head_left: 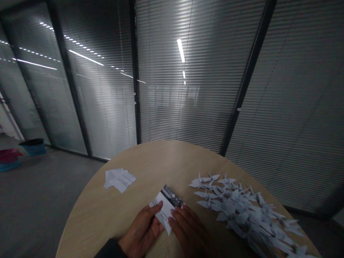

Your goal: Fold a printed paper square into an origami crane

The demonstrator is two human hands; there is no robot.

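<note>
A printed white paper (166,206) with a dark patterned band along its upper edge is held just above the table's near middle. My left hand (145,227) grips its left side, thumb on top and fingers beneath. Across the paper's right side lie the fingers of my right hand (185,225), pressed close together; its thumb is hidden. The paper looks partly folded and narrows to a point toward me. Several folded paper cranes (242,208) are heaped to the right of my right hand.
Loose printed sheets (120,179) lie on the left of the round wooden table (169,154). Behind it stand glass panels with blinds (185,118). On the floor at far left are a blue tub (34,147) and a red-and-blue one (9,159).
</note>
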